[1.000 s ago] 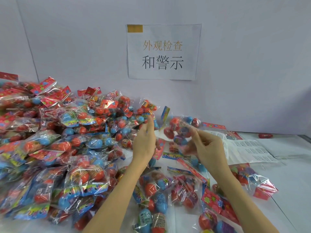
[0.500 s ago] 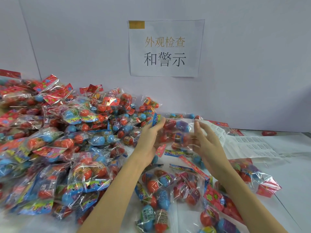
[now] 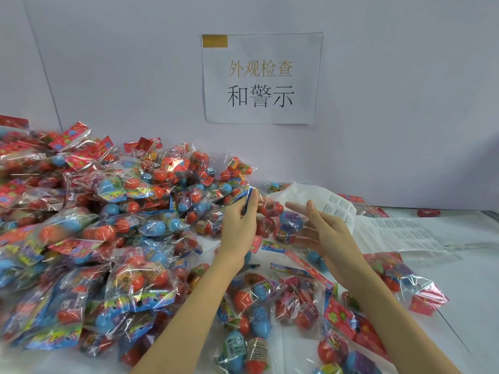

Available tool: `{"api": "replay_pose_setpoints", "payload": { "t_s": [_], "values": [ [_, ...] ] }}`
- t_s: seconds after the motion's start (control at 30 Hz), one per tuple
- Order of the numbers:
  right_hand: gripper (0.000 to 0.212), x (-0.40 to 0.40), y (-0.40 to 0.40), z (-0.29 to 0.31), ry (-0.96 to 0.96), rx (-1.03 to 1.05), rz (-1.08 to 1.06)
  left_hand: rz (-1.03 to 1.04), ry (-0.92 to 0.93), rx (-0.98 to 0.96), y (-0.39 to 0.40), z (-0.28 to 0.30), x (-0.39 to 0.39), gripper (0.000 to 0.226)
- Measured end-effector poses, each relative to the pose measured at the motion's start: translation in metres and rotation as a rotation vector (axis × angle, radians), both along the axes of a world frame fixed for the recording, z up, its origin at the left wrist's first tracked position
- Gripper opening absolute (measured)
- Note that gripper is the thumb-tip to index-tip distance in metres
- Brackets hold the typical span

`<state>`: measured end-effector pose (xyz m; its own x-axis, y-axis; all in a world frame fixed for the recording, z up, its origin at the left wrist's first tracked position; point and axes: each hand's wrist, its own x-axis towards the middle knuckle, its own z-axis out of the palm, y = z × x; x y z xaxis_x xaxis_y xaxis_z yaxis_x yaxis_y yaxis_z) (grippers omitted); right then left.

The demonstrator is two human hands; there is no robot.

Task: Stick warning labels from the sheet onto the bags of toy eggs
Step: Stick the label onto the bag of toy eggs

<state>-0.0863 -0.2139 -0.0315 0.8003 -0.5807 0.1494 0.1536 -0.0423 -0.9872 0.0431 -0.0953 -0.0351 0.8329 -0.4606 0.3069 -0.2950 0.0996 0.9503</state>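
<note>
The left hand (image 3: 239,225) pinches the bag (image 3: 275,221) by its top edge, held up between both hands. The right hand (image 3: 325,228) is open, fingers straight beside it, with the sheet (image 3: 334,205) just behind. Probably best to pull the film flat so the label doesn't wrinkle.

Upper centre of my view, a white paper sign (image 3: 261,78) with Chinese characters hangs on the pale wall (image 3: 405,90); gold tape (image 3: 215,41) holds its corner.
</note>
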Motion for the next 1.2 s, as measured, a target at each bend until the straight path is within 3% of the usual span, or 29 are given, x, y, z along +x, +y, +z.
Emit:
{"api": "replay_pose_setpoints", "payload": {
  "t_s": [0.17,0.33,0.4,0.57,0.67,0.83,0.97,1.2],
  "values": [
    [0.043,-0.002,-0.005,-0.003,0.050,0.011,0.155,0.038,-0.098,-0.009,0.003,0.001,0.002,0.064],
    [0.036,0.000,-0.007,-0.002,-0.058,0.155,0.066,0.224,-0.174,-0.030,0.002,-0.003,0.007,0.020],
    [0.027,0.003,-0.009,-0.003,-0.069,0.210,0.037,0.285,-0.235,-0.024,0.003,-0.003,0.010,0.024],
    [0.022,0.006,-0.008,-0.007,-0.069,0.215,0.078,-0.152,-0.058,-0.009,-0.002,0.000,0.001,0.032],
    [0.025,0.006,-0.007,-0.007,-0.035,0.210,0.084,-0.101,-0.172,-0.001,-0.005,-0.004,-0.002,0.023],
    [0.034,0.005,-0.004,-0.005,-0.058,0.260,0.172,-0.131,-0.011,-0.152,-0.002,-0.001,0.000,0.016],
    [0.035,0.005,-0.004,-0.007,-0.052,0.205,0.166,-0.118,-0.050,-0.139,-0.001,0.000,0.000,0.010],
    [0.034,0.004,-0.005,-0.009,-0.074,0.125,0.075,-0.400,-0.036,-0.053,0.004,0.004,0.001,0.045]
  ]
}}
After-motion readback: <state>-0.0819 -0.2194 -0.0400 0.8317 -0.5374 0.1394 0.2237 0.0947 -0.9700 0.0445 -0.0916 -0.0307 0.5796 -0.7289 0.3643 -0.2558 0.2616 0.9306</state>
